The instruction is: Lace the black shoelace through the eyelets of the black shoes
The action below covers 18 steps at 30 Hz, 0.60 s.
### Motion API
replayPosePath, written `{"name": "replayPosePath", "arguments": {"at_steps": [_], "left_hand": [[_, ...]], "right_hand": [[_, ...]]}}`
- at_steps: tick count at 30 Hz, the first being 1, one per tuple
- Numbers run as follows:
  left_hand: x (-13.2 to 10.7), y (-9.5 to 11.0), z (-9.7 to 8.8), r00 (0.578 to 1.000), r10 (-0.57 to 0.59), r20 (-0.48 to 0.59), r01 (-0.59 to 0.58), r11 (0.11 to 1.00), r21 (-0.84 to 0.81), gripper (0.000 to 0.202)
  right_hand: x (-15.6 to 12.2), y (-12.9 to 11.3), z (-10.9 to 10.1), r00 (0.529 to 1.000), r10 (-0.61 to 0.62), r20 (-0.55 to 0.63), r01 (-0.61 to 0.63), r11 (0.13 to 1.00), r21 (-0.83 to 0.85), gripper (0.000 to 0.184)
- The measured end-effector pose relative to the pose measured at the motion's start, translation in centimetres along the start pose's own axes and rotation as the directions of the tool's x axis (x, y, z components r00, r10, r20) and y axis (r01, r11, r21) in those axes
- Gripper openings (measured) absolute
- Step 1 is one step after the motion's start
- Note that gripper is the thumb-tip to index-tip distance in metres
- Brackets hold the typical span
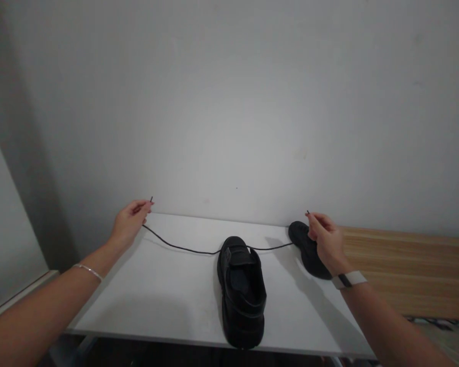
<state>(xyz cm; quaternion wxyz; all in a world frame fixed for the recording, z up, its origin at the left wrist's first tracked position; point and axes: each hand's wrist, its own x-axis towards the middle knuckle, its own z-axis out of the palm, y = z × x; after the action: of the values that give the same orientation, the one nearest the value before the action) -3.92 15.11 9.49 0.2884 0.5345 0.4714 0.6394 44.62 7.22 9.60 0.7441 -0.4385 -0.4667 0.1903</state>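
Observation:
A black shoe [240,290] stands on the white table, its toe toward the wall and its heel at the front edge. A thin dark shoelace [183,249] runs out from both sides of the shoe near its front. My left hand [132,219] pinches one end of the lace, whose tip sticks up past the fingers. On the other side my right hand [326,239] pinches the opposite end, with a short tip showing. Between hands and shoe the lace sags a little. Partly behind my right hand lies a second black shoe [304,247].
The white table [168,300] meets a plain grey wall [229,112] at its back. A wood-grain surface [401,270] adjoins on the right. At the left edge stands a pale panel [7,229]. A patterned cloth-like item [449,336] shows at the lower right.

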Motion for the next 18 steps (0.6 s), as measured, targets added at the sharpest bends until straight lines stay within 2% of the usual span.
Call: {"name": "replayPosePath", "arguments": {"at_steps": [2,4,7,9,12,18], "left_hand": [[-1.0,-0.2,1.2,0.996,0.021,0.089,-0.026,0.998,0.052,0.03],[-2.6,-0.2,3.0,0.961,0.073,0.265,-0.113,0.984,0.136,0.028],[-5.7,-0.2,6.3,0.835,0.114,0.538,-0.261,0.943,0.205,0.028],[-7.4,-0.4,8.4,0.77,0.123,0.626,-0.319,0.924,0.212,0.029],[-9.0,-0.8,10.7,0.698,0.143,0.702,-0.406,0.886,0.224,0.026],[-9.5,-0.9,12.5,0.646,0.174,0.743,-0.502,0.83,0.242,0.017]], "right_hand": [[-1.2,0.6,0.6,0.99,0.058,0.128,-0.05,0.996,-0.071,0.034],[-2.6,1.4,1.6,0.947,0.109,0.301,-0.043,0.976,-0.216,0.033],[-4.6,2.5,3.3,0.827,0.153,0.542,0.106,0.903,-0.417,0.028],[-5.5,3.1,4.4,0.78,0.153,0.607,0.176,0.877,-0.447,0.024],[-6.1,3.5,5.5,0.756,0.138,0.64,0.213,0.873,-0.439,0.017],[-6.0,3.3,6.2,0.713,0.096,0.695,0.294,0.858,-0.42,0.012]]}}
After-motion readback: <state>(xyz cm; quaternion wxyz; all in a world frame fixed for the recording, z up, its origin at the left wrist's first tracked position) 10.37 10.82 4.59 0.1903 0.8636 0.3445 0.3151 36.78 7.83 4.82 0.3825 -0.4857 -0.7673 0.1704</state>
